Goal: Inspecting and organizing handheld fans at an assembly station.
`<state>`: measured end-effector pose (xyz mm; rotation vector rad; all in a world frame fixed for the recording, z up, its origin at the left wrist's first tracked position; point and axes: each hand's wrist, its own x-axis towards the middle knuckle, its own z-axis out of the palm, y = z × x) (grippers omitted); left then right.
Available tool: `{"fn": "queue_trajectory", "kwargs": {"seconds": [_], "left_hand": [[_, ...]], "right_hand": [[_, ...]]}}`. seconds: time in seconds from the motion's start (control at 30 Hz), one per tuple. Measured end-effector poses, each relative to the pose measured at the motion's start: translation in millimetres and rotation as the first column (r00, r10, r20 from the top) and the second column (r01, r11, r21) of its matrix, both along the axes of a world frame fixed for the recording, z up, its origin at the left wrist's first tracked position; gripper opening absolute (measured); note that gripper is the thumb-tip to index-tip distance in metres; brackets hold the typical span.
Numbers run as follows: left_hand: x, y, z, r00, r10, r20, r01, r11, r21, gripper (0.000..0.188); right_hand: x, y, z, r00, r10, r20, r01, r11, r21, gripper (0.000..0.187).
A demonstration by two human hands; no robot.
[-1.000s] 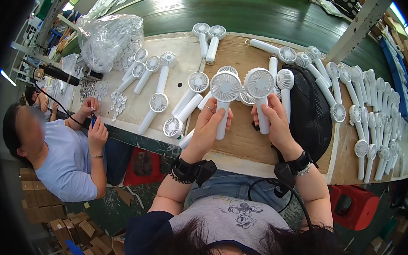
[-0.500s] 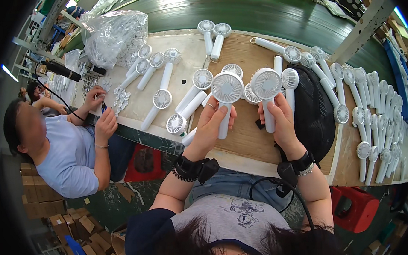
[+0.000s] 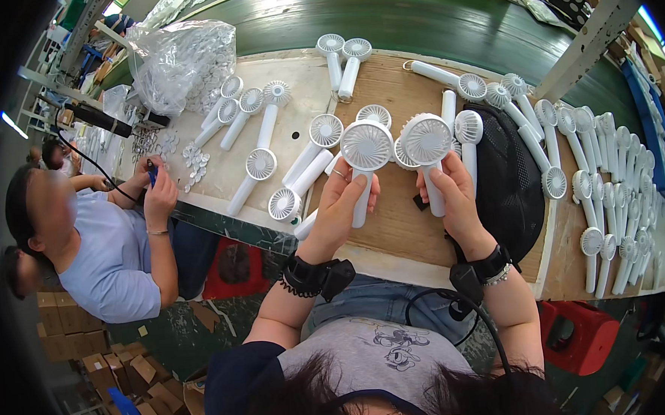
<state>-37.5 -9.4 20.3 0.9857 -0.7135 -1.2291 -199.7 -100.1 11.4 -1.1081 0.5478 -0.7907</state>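
1. Clock directions run from between the hands, twelve pointing away from the wearer.
2. The left hand (image 3: 344, 207) is closed round the handle of the left fan (image 3: 367, 145), thumb in front; its round white grille stands at eleven.
3. The right hand (image 3: 454, 197) grips the right fan (image 3: 425, 139) likewise, its grille at one.
4. The two grilles are raised side by side, apart, over the table (image 3: 398, 245); other fans lie partly hidden behind them.
5. At three, just beyond the right hand, sits a black mesh bag (image 3: 509, 198); past it many white fans (image 3: 591, 241) lie crowded in rows.
6. Between nine and ten lie more loose fans, then small pale discs (image 3: 195, 163).
7. A clear sack (image 3: 186, 65) stands at ten.
8. At nine a seated co-worker (image 3: 113, 253) holds a blue tool (image 3: 152, 174).
9. A green belt (image 3: 413, 15) crosses at twelve.
10. Red stools stand at four (image 3: 584, 337) and eight (image 3: 234, 271).
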Motion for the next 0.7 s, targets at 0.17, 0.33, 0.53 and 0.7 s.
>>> {"fn": "queue_trajectory", "kwargs": {"seconds": [0.17,0.33,0.53,0.7], "left_hand": [[1.7,-1.3,-0.1,1.0,0.009,-0.019,-0.009,1.0,0.002,0.027],[2.8,0.9,-3.0,0.999,0.037,-0.019,-0.036,0.999,0.01,0.027],[1.1,0.3,-4.8,0.998,0.062,-0.02,-0.062,0.998,0.0,0.023],[4.3,2.1,-9.1,0.999,0.032,0.01,-0.032,0.999,-0.031,0.028]], "right_hand": [[0.9,-0.9,1.6,1.0,-0.017,-0.012,0.017,1.0,-0.003,0.025],[3.4,0.5,1.1,1.0,0.002,0.015,-0.002,1.0,-0.007,0.025],[-0.1,2.8,0.8,1.0,-0.019,-0.004,0.018,1.0,-0.014,0.026],[1.7,4.9,2.5,0.999,-0.044,-0.023,0.044,0.999,-0.015,0.026]]}}
